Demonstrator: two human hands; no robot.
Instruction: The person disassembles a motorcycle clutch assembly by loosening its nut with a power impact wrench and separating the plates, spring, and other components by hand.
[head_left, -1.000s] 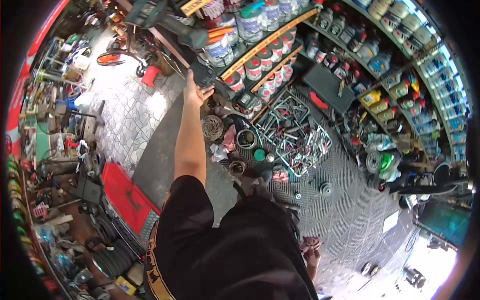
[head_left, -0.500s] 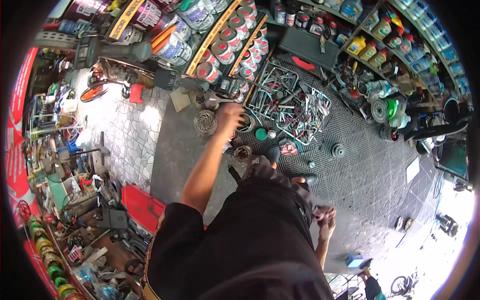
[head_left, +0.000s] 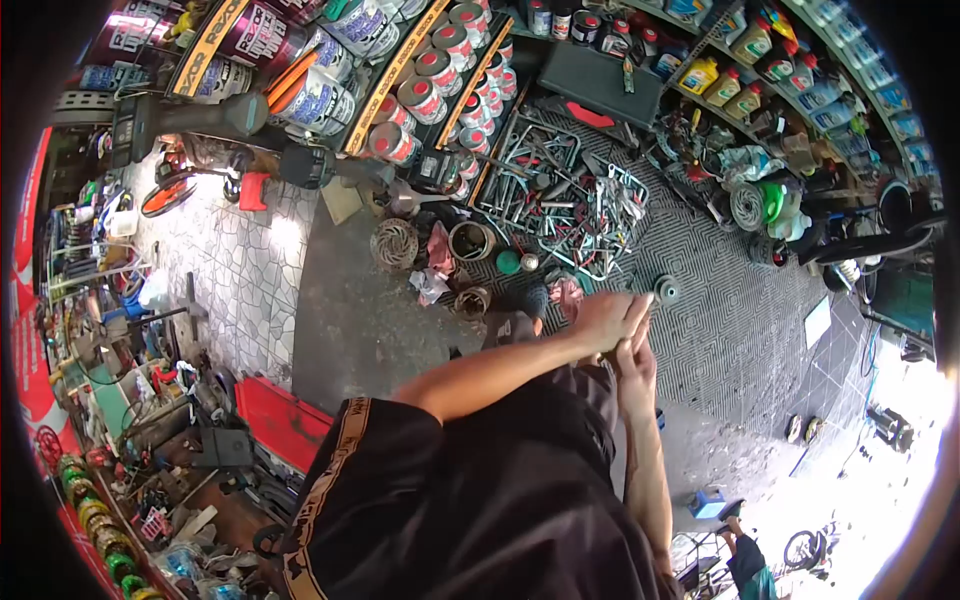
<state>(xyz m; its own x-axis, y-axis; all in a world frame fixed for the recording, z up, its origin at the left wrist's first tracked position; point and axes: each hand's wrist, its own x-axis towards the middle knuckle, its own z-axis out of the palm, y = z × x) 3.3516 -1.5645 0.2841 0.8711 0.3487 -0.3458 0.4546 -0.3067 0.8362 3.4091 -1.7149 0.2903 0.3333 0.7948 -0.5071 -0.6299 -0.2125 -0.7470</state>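
Note:
My left hand reaches across in front of my body, its fingers closed and pressed together. Just below it, touching it, is my right hand, with its fingers bent up toward the left one. Whatever sits between the fingertips is too small and hidden to name. A pink crumpled cloth lies left of my hands, and a round metal part rests on the patterned mat to their right.
A wire tray of tools is on the mat. Beside it stand an open tin, a green lid and a coiled part. Shelves hold cans and bottles. Another person is at the lower right.
My left hand has moved from near the open tin to the right and down, meeting my right hand. My right hand has risen. The view has shifted slightly.

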